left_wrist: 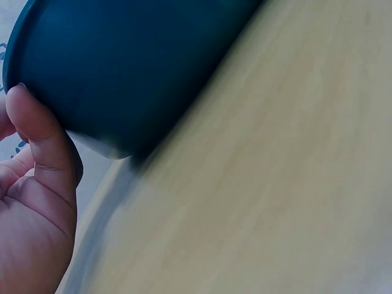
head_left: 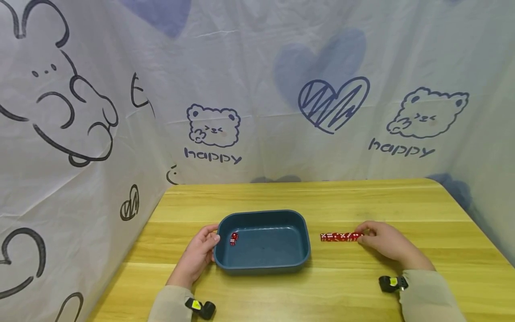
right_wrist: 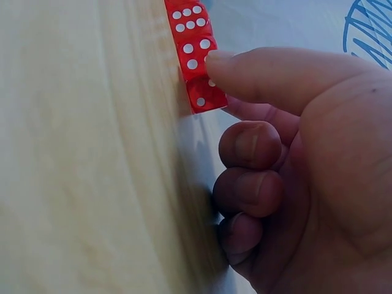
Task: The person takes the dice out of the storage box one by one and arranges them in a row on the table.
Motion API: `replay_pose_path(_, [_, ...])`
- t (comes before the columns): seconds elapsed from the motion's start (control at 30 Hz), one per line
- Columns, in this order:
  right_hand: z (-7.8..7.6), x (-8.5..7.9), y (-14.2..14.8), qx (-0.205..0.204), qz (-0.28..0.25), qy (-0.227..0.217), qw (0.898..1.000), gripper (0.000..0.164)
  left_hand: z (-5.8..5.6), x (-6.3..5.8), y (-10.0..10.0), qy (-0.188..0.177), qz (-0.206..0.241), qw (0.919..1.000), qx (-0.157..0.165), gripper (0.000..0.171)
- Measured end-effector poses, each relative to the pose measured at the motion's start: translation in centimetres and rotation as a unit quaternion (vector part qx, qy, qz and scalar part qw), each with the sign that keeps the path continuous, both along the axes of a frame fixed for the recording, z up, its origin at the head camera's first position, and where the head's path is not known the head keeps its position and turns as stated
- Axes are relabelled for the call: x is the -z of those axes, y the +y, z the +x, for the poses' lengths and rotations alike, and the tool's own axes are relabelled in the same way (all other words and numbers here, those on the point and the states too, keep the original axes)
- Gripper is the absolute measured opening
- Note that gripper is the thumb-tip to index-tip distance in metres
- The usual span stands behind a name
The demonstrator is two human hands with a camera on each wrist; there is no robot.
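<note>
A dark blue-green rectangular tray rests on the table. My left hand grips its left end, with the thumb against the outer wall; in the left wrist view the thumb lies at the rim. Inside the tray, near its left end, are two red dice, close together. To the right of the tray, a straight row of several red dice with white dots lies on the table. My right hand pinches the die at the row's right end between thumb and index finger, its other fingers curled.
The yellow wood-grain table reaches back to a white curtain printed with hearts and bear faces. The curtain also hangs along both sides. A small black camera is strapped at each wrist.
</note>
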State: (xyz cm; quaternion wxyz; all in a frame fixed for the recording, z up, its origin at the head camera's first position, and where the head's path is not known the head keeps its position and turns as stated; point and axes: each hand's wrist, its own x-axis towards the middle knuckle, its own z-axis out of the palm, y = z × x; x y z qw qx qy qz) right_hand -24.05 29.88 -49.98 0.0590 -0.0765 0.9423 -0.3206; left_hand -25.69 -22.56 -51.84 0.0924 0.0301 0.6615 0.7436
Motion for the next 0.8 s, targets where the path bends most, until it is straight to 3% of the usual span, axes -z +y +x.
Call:
replay_pose_path(0.5, [-0.2,0.1,0.2,0.025,-0.019,0.022,0.999,0.032,-0.2,0.0,-0.1,0.000,-0.009,0.9999,0.005,0.042])
replay_pose_path(0.8, [0.0,-0.9,-0.5,0.029,-0.037,0.047,0.998,0.036,-0.1,0.0,-0.1,0.003,-0.003,1.0000,0.006,0.041])
